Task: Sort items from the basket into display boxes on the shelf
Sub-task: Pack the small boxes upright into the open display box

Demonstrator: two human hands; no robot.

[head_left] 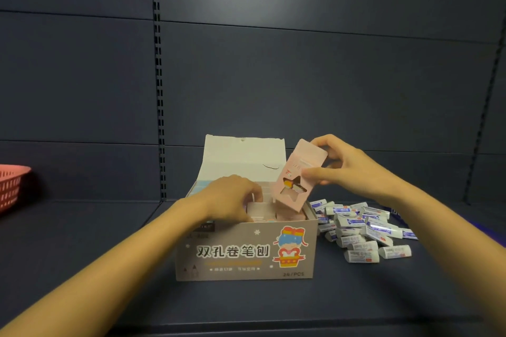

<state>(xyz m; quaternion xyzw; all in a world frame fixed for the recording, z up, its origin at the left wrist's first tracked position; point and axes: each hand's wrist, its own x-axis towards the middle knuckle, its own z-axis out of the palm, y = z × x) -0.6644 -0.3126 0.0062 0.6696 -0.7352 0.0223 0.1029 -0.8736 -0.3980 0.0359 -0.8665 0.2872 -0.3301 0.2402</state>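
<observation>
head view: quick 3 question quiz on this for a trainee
1. True or false: the right hand holds the pink pack over the box.
2. Where do the erasers lie? A) left of the box B) right of the box C) inside the box
3. Fill in: the basket sits at the far ____ of the shelf.
Key: 1 true; 2 B; 3 left.
</observation>
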